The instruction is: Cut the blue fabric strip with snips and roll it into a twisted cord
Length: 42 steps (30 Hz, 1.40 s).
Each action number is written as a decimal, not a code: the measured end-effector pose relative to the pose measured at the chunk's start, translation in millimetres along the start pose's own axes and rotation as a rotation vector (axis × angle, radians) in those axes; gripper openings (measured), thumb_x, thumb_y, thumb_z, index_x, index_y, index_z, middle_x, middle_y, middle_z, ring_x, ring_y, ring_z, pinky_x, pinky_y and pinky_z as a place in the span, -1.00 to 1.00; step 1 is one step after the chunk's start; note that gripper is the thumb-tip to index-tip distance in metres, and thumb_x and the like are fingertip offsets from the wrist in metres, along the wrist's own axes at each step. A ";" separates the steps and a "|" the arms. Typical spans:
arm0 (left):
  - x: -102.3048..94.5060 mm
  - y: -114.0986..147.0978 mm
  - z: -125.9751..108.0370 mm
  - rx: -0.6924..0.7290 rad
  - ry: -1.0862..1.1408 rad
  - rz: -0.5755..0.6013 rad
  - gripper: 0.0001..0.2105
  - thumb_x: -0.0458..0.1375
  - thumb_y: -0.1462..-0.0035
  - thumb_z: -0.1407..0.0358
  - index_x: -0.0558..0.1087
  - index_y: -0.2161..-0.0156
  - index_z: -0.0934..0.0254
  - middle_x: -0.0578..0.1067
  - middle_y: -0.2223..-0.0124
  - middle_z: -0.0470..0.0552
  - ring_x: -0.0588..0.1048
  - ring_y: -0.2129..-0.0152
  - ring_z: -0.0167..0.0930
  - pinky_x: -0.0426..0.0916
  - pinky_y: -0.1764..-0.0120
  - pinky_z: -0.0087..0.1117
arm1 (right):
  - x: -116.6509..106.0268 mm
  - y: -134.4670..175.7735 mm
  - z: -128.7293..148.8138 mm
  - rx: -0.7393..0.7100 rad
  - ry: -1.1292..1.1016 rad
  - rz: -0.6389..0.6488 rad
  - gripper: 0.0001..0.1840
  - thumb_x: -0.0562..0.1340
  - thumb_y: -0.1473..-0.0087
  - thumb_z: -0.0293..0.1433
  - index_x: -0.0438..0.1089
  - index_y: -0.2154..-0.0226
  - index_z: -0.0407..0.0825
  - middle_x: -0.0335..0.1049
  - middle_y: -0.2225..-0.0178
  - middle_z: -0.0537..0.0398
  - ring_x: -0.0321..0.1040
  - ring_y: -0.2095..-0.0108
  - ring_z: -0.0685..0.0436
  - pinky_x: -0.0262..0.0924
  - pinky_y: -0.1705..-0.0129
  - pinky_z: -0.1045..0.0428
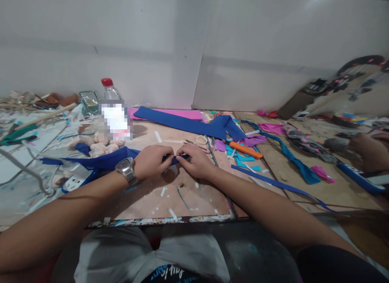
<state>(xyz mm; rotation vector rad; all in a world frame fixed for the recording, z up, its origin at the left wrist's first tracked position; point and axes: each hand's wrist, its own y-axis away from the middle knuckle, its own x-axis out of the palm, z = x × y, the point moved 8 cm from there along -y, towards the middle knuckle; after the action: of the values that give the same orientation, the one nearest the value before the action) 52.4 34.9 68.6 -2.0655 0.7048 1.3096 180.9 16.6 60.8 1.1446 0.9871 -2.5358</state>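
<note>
Over the middle of the table, my left hand [154, 160] and my right hand [195, 159] meet, fingertips almost touching. Both pinch a dark blue fabric strip [103, 159] between thumbs and fingers. The strip trails off to the left behind my watch-bearing wrist, and its part inside my fingers is mostly hidden. Beyond my hands lies a wide blue cloth band [182, 123], folded over at its right end, on top of a pink strip [194, 114]. A thin blue strip [273, 181] runs along the table under my right forearm's far side.
An orange cutter [245, 149], scissors [210, 149] and a tape ring [201, 140] lie right of centre. To the left are a red-capped bottle [107, 82], a power strip [74, 182] and green-handled pliers [18, 135]. Another person's hand [364, 149] is at the far right.
</note>
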 end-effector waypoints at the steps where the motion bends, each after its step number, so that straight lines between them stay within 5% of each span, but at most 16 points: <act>1: -0.8 -0.1 0.9 -0.013 0.000 0.000 -0.75 0.02 -0.35 0.20 0.52 0.24 0.22 0.61 0.30 0.02 0.54 0.34 -0.28 0.19 0.29 -0.32 | -0.3 -0.1 0.2 -0.001 0.004 -0.002 -0.95 0.28 -0.20 -0.46 0.47 0.31 -0.01 0.54 0.30 0.05 0.39 0.23 -0.17 0.20 0.09 -0.08; 17: -6.6 -3.5 27.1 -0.156 -0.265 0.007 -0.73 -0.05 -0.26 0.25 0.51 0.17 0.19 0.62 0.29 0.11 0.56 0.36 -0.18 0.08 0.40 -0.26 | -18.3 -2.0 -16.1 0.153 0.033 -0.143 -0.92 0.25 -0.14 -0.43 0.44 0.39 -0.01 0.51 0.37 0.08 0.40 0.30 -0.13 0.18 0.16 -0.03; 32: -10.9 -6.6 56.5 -0.291 -0.411 0.090 -0.67 -0.05 -0.19 0.31 0.55 0.11 0.23 0.64 0.18 0.21 0.61 0.25 -0.11 0.32 0.32 -0.26 | -18.5 -4.6 -22.9 0.173 0.050 -0.140 -0.90 0.25 -0.20 -0.39 0.49 0.34 0.00 0.58 0.33 0.05 0.46 0.26 -0.16 0.22 0.11 -0.05; 37: -13.5 -5.9 52.0 -0.274 -0.386 0.066 -0.70 0.00 -0.20 0.26 0.56 0.13 0.25 0.63 0.21 0.23 0.61 0.29 -0.10 0.31 0.33 -0.26 | -23.7 -3.5 -37.9 0.233 0.037 -0.181 -0.88 0.24 -0.22 -0.37 0.51 0.29 0.00 0.61 0.30 0.07 0.51 0.25 -0.16 0.25 0.15 -0.03; 42: -16.9 -4.4 32.5 -0.190 -0.277 0.008 -0.71 0.05 -0.23 0.18 0.51 0.06 0.23 0.64 0.20 0.16 0.60 0.28 -0.14 0.30 0.31 -0.28 | -21.1 -4.3 -23.9 0.156 0.114 -0.104 -0.85 0.24 -0.27 -0.32 0.53 0.20 0.02 0.63 0.26 0.08 0.51 0.25 -0.15 0.24 0.14 -0.03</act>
<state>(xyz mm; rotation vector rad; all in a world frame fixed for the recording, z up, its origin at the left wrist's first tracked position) 29.3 63.3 73.8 -1.9699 0.4820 1.6816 207.8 33.2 66.7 1.3260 0.9094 -2.6974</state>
